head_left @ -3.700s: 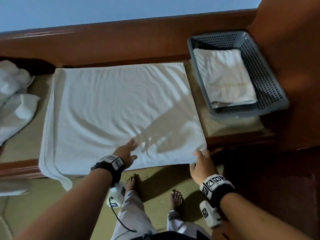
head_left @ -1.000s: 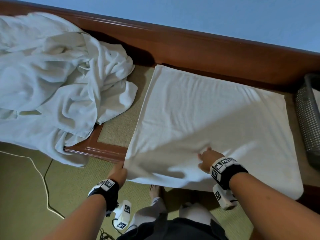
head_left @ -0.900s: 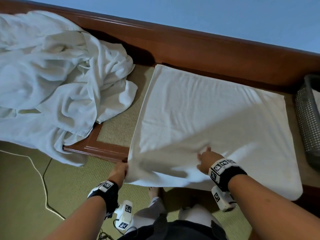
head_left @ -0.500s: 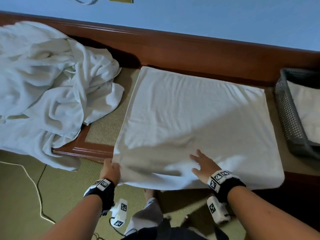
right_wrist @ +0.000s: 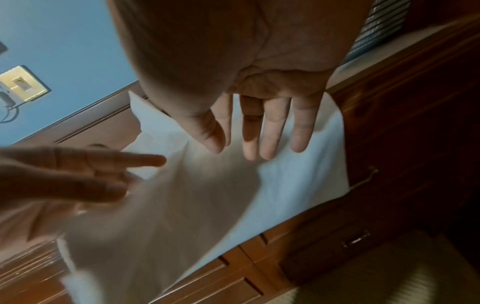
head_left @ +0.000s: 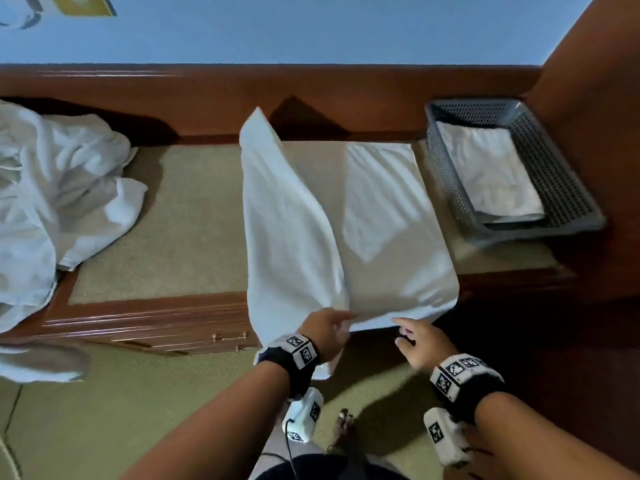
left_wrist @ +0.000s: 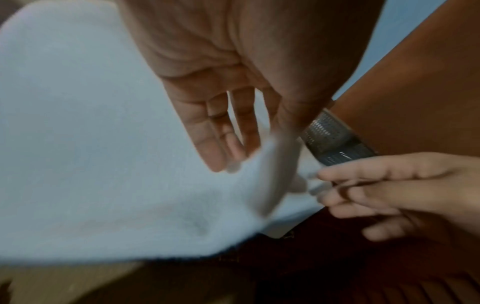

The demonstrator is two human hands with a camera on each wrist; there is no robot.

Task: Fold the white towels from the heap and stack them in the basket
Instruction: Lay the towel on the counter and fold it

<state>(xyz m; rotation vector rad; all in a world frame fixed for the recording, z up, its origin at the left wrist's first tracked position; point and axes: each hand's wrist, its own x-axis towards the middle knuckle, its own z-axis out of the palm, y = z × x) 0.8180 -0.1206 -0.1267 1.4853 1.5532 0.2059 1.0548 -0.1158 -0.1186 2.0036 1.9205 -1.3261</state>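
With the left hand (head_left: 325,332) pinching the towel (head_left: 391,216) on the counter (head_left: 187,230) by its raised left half, it should carry that edge squarely over to the right edge while the spread, empty right hand (head_left: 420,346) steadies the near corner.

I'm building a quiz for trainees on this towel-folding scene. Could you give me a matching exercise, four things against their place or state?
Things:
1. White towel being folded
2. Grey perforated plastic basket
3. Crumpled heap of white towels
4. Right hand

States:
A. lies bunched at the left end of the bench
B. left half raised over the rest
C. fingers straight, by the towel's near edge
D. holds one folded towel

Pairs: 1-B, 2-D, 3-A, 4-C
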